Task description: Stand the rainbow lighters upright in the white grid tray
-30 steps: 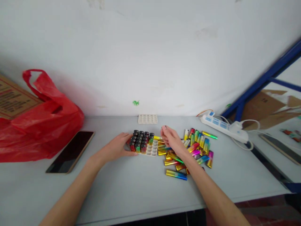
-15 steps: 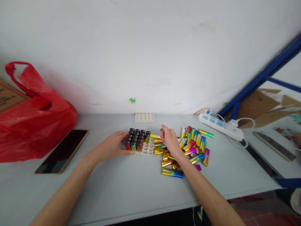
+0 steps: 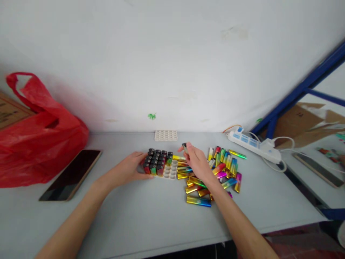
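A loose pile of metallic rainbow lighters [image 3: 215, 172] lies on the grey bench [image 3: 151, 216], just right of a white tray [image 3: 170, 171] partly filled with upright lighters. The left hand [image 3: 129, 169] rests open against the tray's left side; the right hand [image 3: 195, 162] pinches a single lighter [image 3: 184, 146] above the tray's right edge. Farther back sit a spare tray [image 3: 166, 135], a phone [image 3: 71, 174], a red bag [image 3: 40, 140] and a power strip [image 3: 253, 145]
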Demonstrator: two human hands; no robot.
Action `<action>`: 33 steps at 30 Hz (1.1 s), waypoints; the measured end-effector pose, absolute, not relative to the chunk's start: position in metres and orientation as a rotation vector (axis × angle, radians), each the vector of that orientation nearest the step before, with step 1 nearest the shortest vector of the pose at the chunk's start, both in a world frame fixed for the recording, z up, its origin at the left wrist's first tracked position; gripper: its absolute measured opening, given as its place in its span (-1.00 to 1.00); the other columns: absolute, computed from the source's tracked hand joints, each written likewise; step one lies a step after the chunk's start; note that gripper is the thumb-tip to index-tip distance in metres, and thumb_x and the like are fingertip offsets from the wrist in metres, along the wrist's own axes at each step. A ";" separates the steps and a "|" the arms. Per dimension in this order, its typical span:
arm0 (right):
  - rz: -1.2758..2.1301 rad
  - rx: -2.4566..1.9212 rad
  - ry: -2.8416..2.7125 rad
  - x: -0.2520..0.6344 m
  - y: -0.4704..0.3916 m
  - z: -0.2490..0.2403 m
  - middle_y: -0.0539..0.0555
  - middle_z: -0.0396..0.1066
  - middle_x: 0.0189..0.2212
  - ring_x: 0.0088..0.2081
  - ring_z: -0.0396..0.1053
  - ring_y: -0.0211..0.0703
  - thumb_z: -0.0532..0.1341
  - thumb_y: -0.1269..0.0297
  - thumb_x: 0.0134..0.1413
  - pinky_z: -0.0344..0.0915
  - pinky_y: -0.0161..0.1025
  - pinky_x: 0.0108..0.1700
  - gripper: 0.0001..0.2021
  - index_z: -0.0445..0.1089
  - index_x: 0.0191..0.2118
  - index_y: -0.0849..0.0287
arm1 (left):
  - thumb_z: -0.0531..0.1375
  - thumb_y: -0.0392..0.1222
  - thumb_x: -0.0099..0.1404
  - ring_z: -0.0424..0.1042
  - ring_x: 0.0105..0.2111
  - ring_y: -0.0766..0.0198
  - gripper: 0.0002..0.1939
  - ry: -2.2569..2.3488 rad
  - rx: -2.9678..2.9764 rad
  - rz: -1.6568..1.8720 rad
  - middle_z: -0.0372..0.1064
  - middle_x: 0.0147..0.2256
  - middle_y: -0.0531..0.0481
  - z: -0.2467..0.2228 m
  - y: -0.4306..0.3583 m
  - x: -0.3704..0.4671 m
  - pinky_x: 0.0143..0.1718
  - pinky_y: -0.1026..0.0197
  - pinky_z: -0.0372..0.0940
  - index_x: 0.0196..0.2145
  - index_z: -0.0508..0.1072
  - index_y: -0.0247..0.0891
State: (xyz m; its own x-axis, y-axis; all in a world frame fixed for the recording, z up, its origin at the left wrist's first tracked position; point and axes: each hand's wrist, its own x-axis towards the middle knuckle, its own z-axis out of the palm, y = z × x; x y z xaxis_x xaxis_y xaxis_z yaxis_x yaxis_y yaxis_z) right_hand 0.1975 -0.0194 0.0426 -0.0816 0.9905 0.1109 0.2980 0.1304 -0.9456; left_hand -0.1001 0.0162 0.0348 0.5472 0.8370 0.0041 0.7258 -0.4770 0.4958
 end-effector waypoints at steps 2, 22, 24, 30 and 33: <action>0.944 -1.248 -1.663 0.201 -0.025 0.052 -0.07 0.33 -0.46 -0.46 0.33 -0.20 -0.02 -0.19 0.55 0.27 -0.25 -0.32 -0.50 0.45 -0.14 0.09 | 0.46 0.29 0.10 0.56 -0.02 -0.13 -0.37 1.270 2.342 0.344 0.60 -0.05 -0.15 0.035 0.015 -0.100 0.10 -0.05 0.45 -0.04 0.59 -0.21; 0.660 -1.253 -2.183 0.190 -0.029 0.048 0.09 0.61 -0.37 -0.36 0.50 -0.11 0.24 -0.01 0.49 0.26 -0.24 -0.24 -0.64 0.58 -0.25 0.12 | 0.48 0.26 0.07 0.54 0.05 -0.19 -0.33 1.263 2.304 0.352 0.61 -0.01 -0.21 0.036 0.014 -0.099 0.15 -0.10 0.42 0.00 0.59 -0.22; 0.561 -1.249 -2.292 0.190 -0.030 0.051 0.12 0.62 -0.32 -0.31 0.50 -0.09 0.22 0.03 0.52 0.24 -0.23 -0.21 -0.68 0.60 -0.17 0.13 | 0.47 0.26 0.10 0.53 0.07 -0.18 -0.32 1.253 2.301 0.348 0.60 0.02 -0.19 0.036 0.014 -0.099 0.17 -0.11 0.41 0.04 0.58 -0.22; 0.359 -1.510 -2.339 0.180 -0.030 0.050 0.15 0.61 -0.37 -0.35 0.48 -0.07 0.32 -0.08 0.42 0.15 -0.23 -0.28 -0.63 0.61 -0.26 0.11 | 0.44 0.25 0.14 0.52 0.04 -0.16 -0.40 1.271 2.287 0.314 0.59 -0.01 -0.20 0.039 0.014 -0.098 0.14 -0.10 0.40 -0.04 0.58 -0.24; 0.487 -1.475 -2.317 0.187 -0.025 0.049 0.09 0.60 -0.38 -0.37 0.46 -0.12 0.35 -0.13 0.37 0.14 -0.25 -0.30 -0.61 0.58 -0.31 0.10 | 0.43 0.22 0.18 0.51 0.02 -0.14 -0.47 1.277 2.293 0.295 0.59 -0.02 -0.19 0.040 0.015 -0.097 0.11 -0.08 0.41 -0.08 0.58 -0.23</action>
State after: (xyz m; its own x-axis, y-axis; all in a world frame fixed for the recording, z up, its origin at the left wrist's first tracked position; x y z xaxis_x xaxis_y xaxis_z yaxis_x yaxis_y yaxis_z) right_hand 0.1867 -0.0252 0.0491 -0.3967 0.9117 0.1072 0.7915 0.3989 -0.4631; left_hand -0.0974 0.0145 0.0400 0.5377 0.8417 -0.0501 0.7344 -0.4383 0.5181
